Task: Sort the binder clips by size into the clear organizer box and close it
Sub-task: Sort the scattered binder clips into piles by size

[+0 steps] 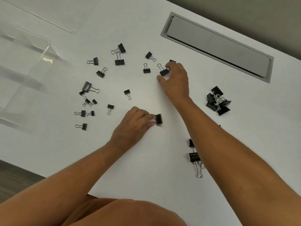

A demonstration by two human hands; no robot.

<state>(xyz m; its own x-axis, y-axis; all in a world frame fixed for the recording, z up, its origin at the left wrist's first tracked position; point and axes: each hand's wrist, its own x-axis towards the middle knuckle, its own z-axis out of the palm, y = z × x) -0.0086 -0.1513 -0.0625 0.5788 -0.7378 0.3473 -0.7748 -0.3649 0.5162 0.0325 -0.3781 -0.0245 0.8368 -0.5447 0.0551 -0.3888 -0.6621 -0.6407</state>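
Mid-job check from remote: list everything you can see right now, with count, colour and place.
Loose binder clips: about seventeen, black with silver handles, scattered mid-table between the box and the hands.
Clip pile: several black, heaped at right; exact count unclear.
Clips by right forearm: at least two, black, partly hidden.
Clear organizer box: one, transparent, far left, open; no clips visible inside.
Cable hatch: one, grey, set in the table's upper right.
Table: one, white.
Left hand: pinches the handles of one black clip.
Right hand: fingers curled round another clip.
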